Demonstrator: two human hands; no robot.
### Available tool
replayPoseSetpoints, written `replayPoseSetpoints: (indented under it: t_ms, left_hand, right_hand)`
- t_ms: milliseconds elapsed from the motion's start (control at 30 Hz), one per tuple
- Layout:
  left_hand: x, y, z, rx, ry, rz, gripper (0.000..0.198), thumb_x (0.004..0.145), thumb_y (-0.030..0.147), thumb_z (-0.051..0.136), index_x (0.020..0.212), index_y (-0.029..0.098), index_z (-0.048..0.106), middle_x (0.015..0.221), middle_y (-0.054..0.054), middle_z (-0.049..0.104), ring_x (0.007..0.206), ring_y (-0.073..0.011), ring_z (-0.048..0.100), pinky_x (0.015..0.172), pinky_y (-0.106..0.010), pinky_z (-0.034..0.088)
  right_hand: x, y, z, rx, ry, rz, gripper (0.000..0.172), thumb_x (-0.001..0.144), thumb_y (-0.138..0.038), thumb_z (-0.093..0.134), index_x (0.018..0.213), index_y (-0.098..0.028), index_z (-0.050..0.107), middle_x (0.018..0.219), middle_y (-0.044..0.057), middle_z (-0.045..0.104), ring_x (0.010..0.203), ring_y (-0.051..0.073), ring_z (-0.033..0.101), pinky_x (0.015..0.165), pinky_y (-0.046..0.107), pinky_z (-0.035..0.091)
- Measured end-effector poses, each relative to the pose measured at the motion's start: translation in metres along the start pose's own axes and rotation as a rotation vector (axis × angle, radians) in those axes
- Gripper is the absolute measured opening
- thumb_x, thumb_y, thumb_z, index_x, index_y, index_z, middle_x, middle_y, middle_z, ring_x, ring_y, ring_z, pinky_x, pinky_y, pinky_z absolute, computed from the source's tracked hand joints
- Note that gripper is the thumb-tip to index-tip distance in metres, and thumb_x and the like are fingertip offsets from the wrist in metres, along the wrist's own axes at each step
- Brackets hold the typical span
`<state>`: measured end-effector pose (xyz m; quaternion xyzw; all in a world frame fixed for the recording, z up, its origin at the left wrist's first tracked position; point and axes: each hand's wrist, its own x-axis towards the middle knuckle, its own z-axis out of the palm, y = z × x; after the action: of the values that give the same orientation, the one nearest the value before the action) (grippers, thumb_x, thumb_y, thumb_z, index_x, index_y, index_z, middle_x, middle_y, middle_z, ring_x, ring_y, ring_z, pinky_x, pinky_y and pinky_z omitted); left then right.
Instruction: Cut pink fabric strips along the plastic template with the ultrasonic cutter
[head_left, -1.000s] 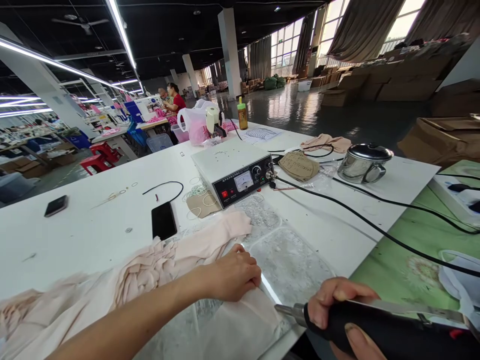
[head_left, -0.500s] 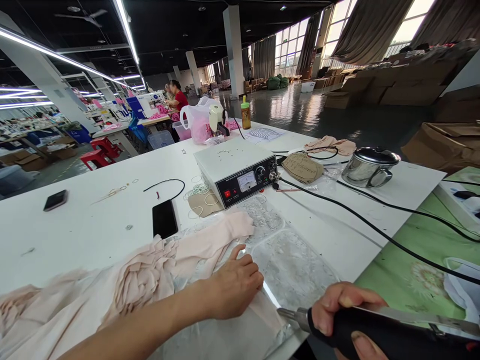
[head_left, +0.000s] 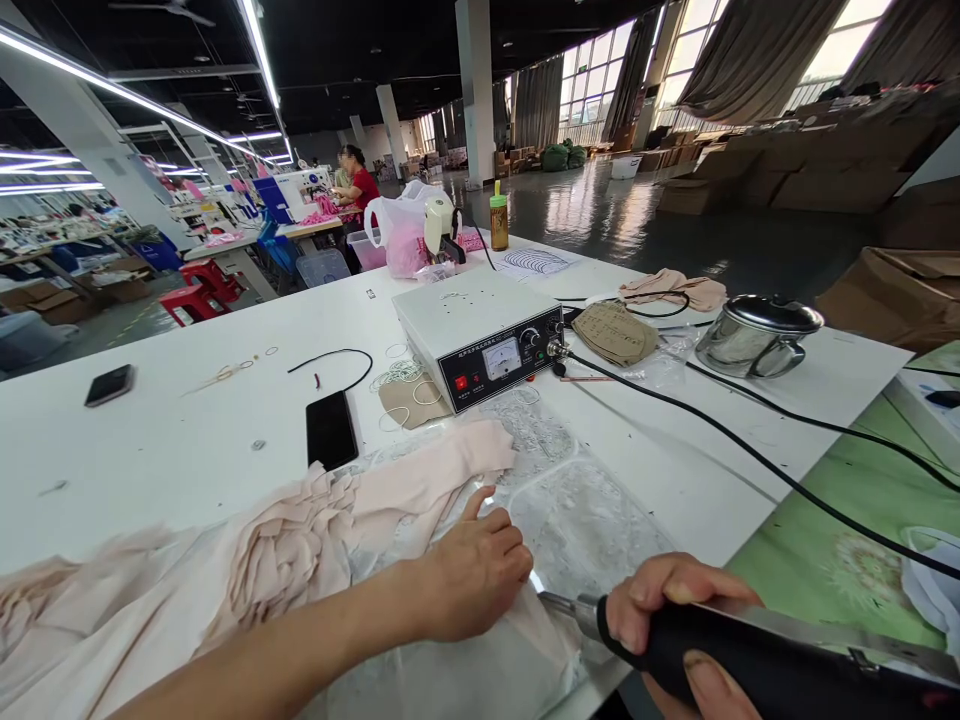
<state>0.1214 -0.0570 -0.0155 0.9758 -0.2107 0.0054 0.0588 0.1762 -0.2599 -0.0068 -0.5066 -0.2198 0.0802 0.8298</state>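
Note:
My left hand (head_left: 476,575) presses down on the clear template sheet (head_left: 592,510) and the pale pink fabric (head_left: 536,632) by its edge. Its fingers are curled, the little finger sticks out, and the fingertips are hidden. My right hand (head_left: 675,610) is wrapped round the black handle of an ultrasonic cutter (head_left: 787,665). The cutter's thin metal tip points left, at the fabric just beside my left knuckles; whether it touches I cannot tell. A heap of ruffled pale pink fabric (head_left: 281,555) lies left of my left hand, partly behind my forearm.
A control box (head_left: 499,360) with a dial stands behind the fabric, cables running right. Two phones (head_left: 331,430) (head_left: 110,385) lie on the left. A metal mug (head_left: 757,335), card patterns (head_left: 615,335) and a bottle (head_left: 499,217) stand or lie farther back. A person in red (head_left: 360,185) sits in the distance.
My right hand has brought the cutter's tip left and slightly away from me, closer to my left hand. My left hand keeps its place on the fabric. The view has shifted slightly.

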Motion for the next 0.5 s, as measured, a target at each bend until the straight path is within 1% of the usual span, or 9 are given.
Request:
replayPoseSetpoints:
  t_ms: [33,100,200,367,500]
  left_hand:
    - [0.0,0.0,0.0,-0.004,-0.002,0.0,0.016,0.088,0.012,0.054,0.074,0.018,0.053,0.07,0.0,0.058,0.075,-0.0176,0.052,0.111,-0.055,0.021]
    - [0.001,0.0,0.001,-0.004,-0.011,0.0,0.015,0.089,0.013,0.054,0.075,0.018,0.053,0.071,0.0,0.058,0.075,-0.0176,0.052,0.111,-0.056,0.02]
    - [0.001,-0.001,0.002,0.0,-0.029,-0.002,0.013,0.088,0.012,0.054,0.076,0.018,0.055,0.071,-0.001,0.059,0.076,-0.0178,0.052,0.11,-0.056,0.022]
    - [0.001,-0.001,0.002,0.003,-0.042,-0.003,0.012,0.087,0.011,0.055,0.077,0.017,0.056,0.072,-0.001,0.059,0.079,-0.0185,0.053,0.11,-0.056,0.021]
    - [0.001,-0.001,0.001,0.007,-0.032,0.001,0.013,0.085,0.01,0.057,0.074,0.017,0.054,0.07,0.0,0.058,0.077,-0.0178,0.053,0.111,-0.054,0.02]
  right_hand:
    - [0.001,0.001,0.003,-0.001,0.005,-0.015,0.008,0.087,-0.03,0.057,0.094,-0.029,0.056,0.077,0.001,0.053,0.059,0.016,0.055,0.054,0.032,0.051]
    - [0.003,0.004,0.005,-0.023,-0.033,-0.027,0.007,0.088,-0.031,0.056,0.094,-0.029,0.055,0.076,0.001,0.053,0.059,0.016,0.056,0.054,0.032,0.051]
    - [0.004,0.007,0.002,-0.043,-0.077,-0.023,0.007,0.089,-0.032,0.053,0.094,-0.028,0.054,0.076,0.001,0.054,0.06,0.016,0.057,0.056,0.032,0.052]
    - [0.002,0.014,-0.001,-0.051,-0.064,-0.028,0.008,0.087,-0.03,0.055,0.095,-0.028,0.052,0.077,0.0,0.054,0.061,0.015,0.056,0.058,0.031,0.051]
    - [0.001,0.019,0.001,-0.018,-0.062,-0.035,0.006,0.09,-0.029,0.052,0.096,-0.027,0.051,0.079,0.0,0.053,0.063,0.015,0.056,0.059,0.032,0.051]
